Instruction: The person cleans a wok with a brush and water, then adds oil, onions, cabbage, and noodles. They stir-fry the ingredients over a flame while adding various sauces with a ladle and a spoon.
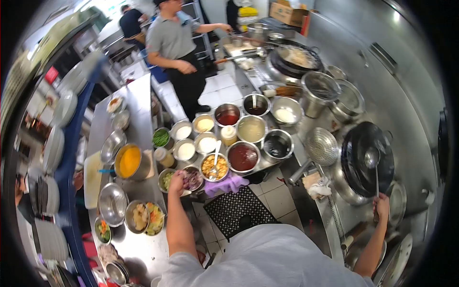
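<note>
My right hand is wrapped round the handle of a ladle, whose bowl rests inside a black wok on the right-hand stove. My left hand reaches to the other side, its fingers closed at the edge of a bowl of chopped red onion; what they grip is hidden. Beside that hand is a bowl of chopped green vegetable. Just beyond the onion stands a bowl of yellow diced food with a spoon in it. A dark red sauce pot is to its right.
A strainer ladle and a cloth lie left of the wok. Several pots of sauces and powders fill the middle counter. An orange liquid pot stands on the left table. A co-worker stands by the far wok.
</note>
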Demonstrator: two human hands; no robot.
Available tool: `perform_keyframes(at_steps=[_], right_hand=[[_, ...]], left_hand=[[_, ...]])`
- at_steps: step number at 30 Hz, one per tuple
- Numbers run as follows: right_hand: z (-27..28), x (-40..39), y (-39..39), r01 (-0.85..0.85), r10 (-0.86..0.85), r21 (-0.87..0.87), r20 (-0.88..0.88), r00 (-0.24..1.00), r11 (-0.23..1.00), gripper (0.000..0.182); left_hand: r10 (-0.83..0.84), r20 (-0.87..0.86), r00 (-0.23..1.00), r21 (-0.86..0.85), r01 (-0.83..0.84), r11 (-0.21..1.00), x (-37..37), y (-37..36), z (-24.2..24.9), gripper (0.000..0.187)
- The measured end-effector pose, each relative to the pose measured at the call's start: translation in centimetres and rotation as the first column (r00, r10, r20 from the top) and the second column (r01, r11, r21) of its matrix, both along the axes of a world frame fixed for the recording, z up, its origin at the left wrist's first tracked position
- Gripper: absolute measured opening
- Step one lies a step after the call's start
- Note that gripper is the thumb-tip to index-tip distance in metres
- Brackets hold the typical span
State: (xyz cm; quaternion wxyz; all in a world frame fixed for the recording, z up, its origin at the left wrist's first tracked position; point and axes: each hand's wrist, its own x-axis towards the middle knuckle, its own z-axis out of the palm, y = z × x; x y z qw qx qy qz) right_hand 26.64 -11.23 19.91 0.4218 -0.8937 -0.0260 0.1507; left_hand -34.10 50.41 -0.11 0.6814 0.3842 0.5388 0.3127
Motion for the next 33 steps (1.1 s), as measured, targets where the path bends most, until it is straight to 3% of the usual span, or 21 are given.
perform_keyframes(at_steps=[5, 8, 10, 13, 15, 16, 17, 18, 19, 20, 21, 23, 26, 29, 33], right_hand=[[-1.2, 2.0, -1.9, -0.020, 0.059, -0.177, 0.219, 0.974, 0.984, 0.037], [-1.6, 2.0, -1.8, 0.033, 0.032, -0.259, 0.242, 0.970, 0.965, 0.038], [-2.0, 1.9, -1.5, 0.027, 0.033, -0.282, 0.208, 0.977, 0.959, 0.041], [-0.8, 0.0, 0.1, 0.070, 0.066, -0.391, 0.323, 0.944, 0.918, 0.043], [-3.7, 2.6, -2.1, 0.019, 0.129, -0.408, 0.331, 0.935, 0.913, 0.045], [-5.0, 3.7, -3.0, -0.030, 0.193, -0.432, 0.339, 0.921, 0.901, 0.047], [-5.2, 3.9, -2.9, -0.038, 0.199, -0.427, 0.338, 0.920, 0.903, 0.047], [-5.2, 3.9, -2.9, -0.042, 0.204, -0.428, 0.341, 0.918, 0.903, 0.048], [-5.0, 4.0, -2.9, -0.044, 0.209, -0.431, 0.344, 0.915, 0.901, 0.049], [-5.2, 4.5, -3.1, -0.048, 0.198, -0.440, 0.302, 0.933, 0.896, 0.051], [-4.0, 3.7, -2.0, -0.051, 0.203, -0.441, 0.303, 0.931, 0.896, 0.051], [-1.2, 1.9, 0.0, -0.043, 0.142, -0.429, 0.202, 0.969, 0.902, 0.053], [-0.9, 1.2, 0.5, -0.015, 0.175, -0.476, 0.293, 0.940, 0.879, 0.050], [-4.3, 3.3, -1.8, -0.031, 0.233, -0.483, 0.364, 0.902, 0.875, 0.049], [-0.6, 0.6, 0.4, -0.031, 0.141, -0.428, 0.227, 0.964, 0.903, 0.049]], left_hand=[[-0.033, 0.088, 0.996, -0.021, 0.035, 0.999, 0.7, 0.0, 1.1, 0.010], [-0.004, 0.116, 0.993, -0.038, 0.008, 0.999, 1.0, 0.0, 1.1, 0.005], [0.150, 0.392, 0.907, -0.196, -0.077, 0.977, 0.7, -0.2, 0.6, 0.003], [0.188, 0.556, 0.810, -0.178, -0.105, 0.979, 0.4, -0.8, -0.3, 0.005], [0.226, 0.463, 0.857, -0.192, -0.152, 0.970, 1.2, -1.0, 0.6, 0.009], [0.071, 0.090, 0.993, -0.084, -0.064, 0.994, 1.2, 0.3, -1.8, 0.016], [-0.063, -0.312, 0.948, -0.023, 0.059, 0.998, 0.9, 1.2, -3.1, 0.022], [-0.180, -0.655, 0.734, 0.149, 0.360, 0.921, 1.6, 1.3, -2.7, 0.028], [-0.144, -0.907, 0.396, 0.171, 0.658, 0.733, 3.1, 1.2, -2.8, 0.034], [-0.105, -0.967, 0.230, 0.088, 0.696, 0.713, 4.5, 0.5, -2.0, 0.040], [-0.192, -0.974, 0.120, -0.067, 0.655, 0.752, 5.5, 0.2, -1.6, 0.041], [-0.266, -0.957, 0.115, -0.154, 0.574, 0.804, 6.3, 0.4, -3.0, 0.046], [-0.307, -0.949, 0.077, -0.206, 0.585, 0.784, 6.6, 0.6, -3.4, 0.051], [-0.249, -0.966, 0.074, -0.151, 0.620, 0.770, 6.3, 0.2, -4.0, 0.045], [-0.234, -0.968, 0.092, -0.118, 0.656, 0.745, 5.5, 1.2, -4.7, 0.039]])
